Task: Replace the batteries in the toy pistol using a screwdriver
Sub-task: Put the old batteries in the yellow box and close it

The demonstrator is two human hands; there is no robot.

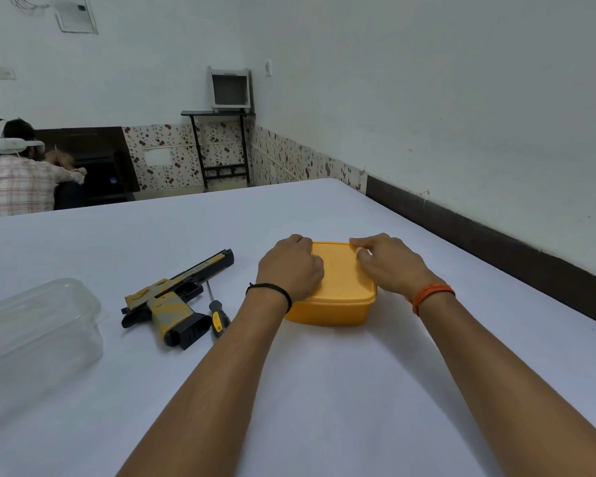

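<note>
Both hands, left hand (pixel 291 266) and right hand (pixel 389 261), grip the yellow box's lid (pixel 338 270); a sudden pop could scatter whatever is inside.

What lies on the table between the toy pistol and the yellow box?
In the head view, the screwdriver lies between the toy pistol and the yellow box, close beside the pistol's grip. The left hand rests on the box.

A line of print runs along the toy pistol (pixel 178 297) slide — too small to read.
</note>
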